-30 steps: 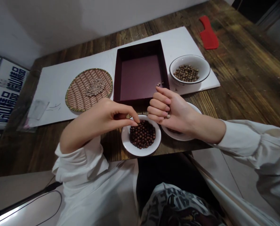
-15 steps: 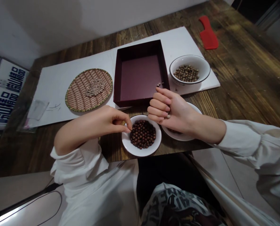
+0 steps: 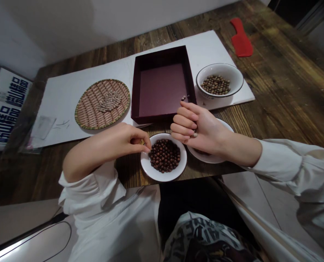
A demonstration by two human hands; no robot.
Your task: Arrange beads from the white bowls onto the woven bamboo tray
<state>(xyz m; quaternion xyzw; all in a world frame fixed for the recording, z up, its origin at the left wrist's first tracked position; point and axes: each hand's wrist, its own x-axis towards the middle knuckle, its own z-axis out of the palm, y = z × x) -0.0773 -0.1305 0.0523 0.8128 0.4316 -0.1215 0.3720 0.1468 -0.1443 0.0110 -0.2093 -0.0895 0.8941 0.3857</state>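
Observation:
Dark brown round beads fill the middle of a white bowl at the table's front edge. My left hand is at the bowl's left side, thumb and forefinger pinched against the edge of the beads; what is between the fingertips is too small to make out. My right hand is curled closed, palm turned up, with pale beads showing under the fingers. It hovers over a second white dish, mostly hidden, with some brown contents barely showing.
A maroon open box has a few small beads near its right front corner. On its left lies a round woven tray with pale beads. To the right stands a white bowl of olive-brown beads. A red comb lies farther back.
My left fingertips have shifted slightly left, toward the bowl's rim. The right hand stays in the same place, still curled.

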